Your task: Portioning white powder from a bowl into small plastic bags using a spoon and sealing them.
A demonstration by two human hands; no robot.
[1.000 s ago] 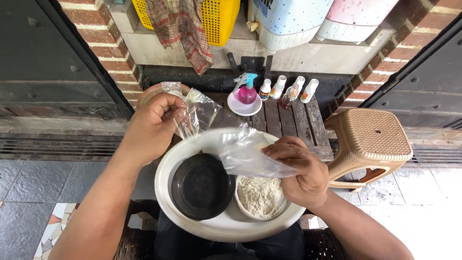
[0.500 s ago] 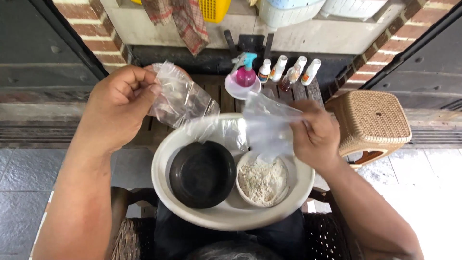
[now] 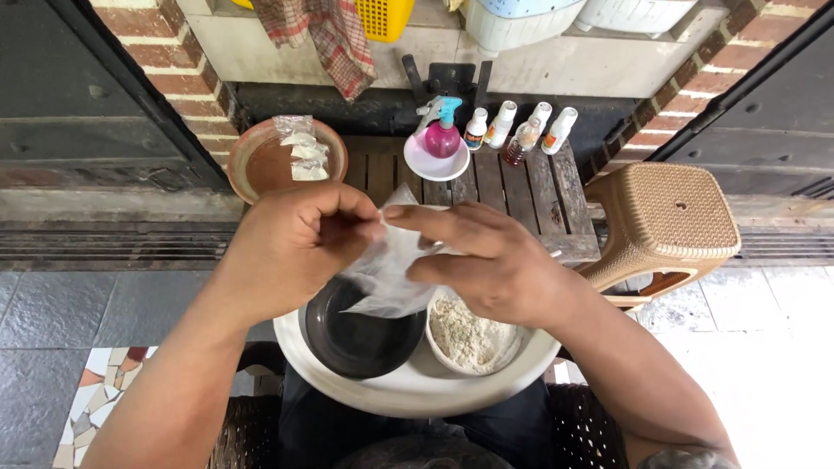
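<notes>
Both hands pinch a crumpled clear plastic bag [image 3: 387, 269] over the wide white basin [image 3: 417, 391]: left hand [image 3: 291, 247] at 9 o'clock, right hand [image 3: 486, 260] at 3. White powder bowl [image 3: 469, 334] already filled; black bowl [image 3: 352, 334] empty; small packets [image 3: 300, 148] remain at 11 o'clock.

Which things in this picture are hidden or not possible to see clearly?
Head view only:
- Clear plastic bag: contents unclear; the left hand and right hand cover it.
- Black bowl: upper rim hidden by the bag.
- Powder bowl: top covered by the right hand.
- Yellow basket: cut off by the top edge.
- Small bottles: labels too small.
</notes>
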